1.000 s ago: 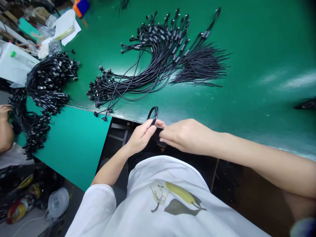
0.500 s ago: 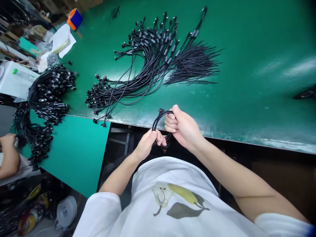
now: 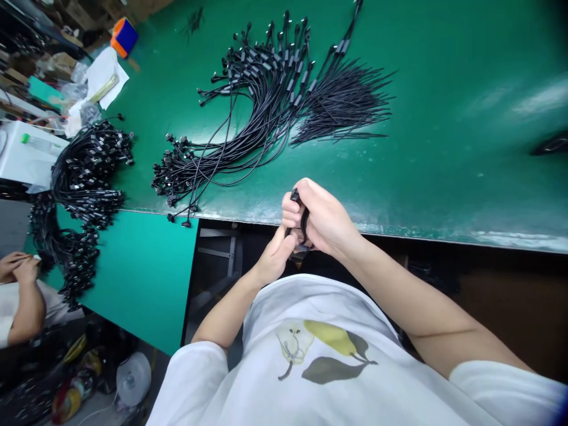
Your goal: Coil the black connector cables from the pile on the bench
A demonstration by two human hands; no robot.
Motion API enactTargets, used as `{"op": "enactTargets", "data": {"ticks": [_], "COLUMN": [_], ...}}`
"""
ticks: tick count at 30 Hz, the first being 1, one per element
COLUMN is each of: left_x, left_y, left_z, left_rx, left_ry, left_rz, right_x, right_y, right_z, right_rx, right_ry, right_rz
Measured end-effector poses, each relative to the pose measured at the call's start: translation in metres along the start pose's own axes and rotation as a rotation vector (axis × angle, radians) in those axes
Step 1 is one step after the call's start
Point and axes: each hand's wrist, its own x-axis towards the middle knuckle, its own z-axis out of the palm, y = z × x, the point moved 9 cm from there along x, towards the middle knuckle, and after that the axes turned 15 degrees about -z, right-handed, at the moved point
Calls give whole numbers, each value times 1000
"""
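Observation:
A looped black cable is held between my two hands just off the front edge of the green table. My right hand is closed round the upper part of the loop. Lower and to the left, my left hand grips the bottom of the same cable; its fingertips are partly hidden. Beyond them on the table lies a long curved bundle of black cables with connectors at both ends. A fan of thin black ties rests against its right side.
More black cables are heaped at the left, over a lower green board. Another person's hands are at the far left. Papers, an orange and blue object and a white box stand at the upper left.
My hands have come closer together, and the cable's wide arc is now a small loop mostly inside my fingers. The view has shifted slightly. At far left, more of the other person's hands shows.

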Motion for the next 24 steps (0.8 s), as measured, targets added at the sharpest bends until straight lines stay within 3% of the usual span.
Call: {"op": "enactTargets", "data": {"ticks": [3,7,11,18,24], "left_x": [0,-3,-3,5,-4], "left_y": [-3,-1,3,-16,-3], "left_z": [9,26,30,41,50], "left_rx": [-179,-217,-155,-154,-279], "left_ry": [-59,-240,-272,-228,-398], "left_rz": [-106,-266,-283,-359,-336], "right_x": [6,5,5,7,13], "right_y": [6,12,11,18,-1], "right_z": [-3,-1,-2,-8,-11], "right_rx": [47,63,97,96,131], "right_ry": [30,-27,8,-59,-60], "right_rz": [5,74,97,140,199]}}
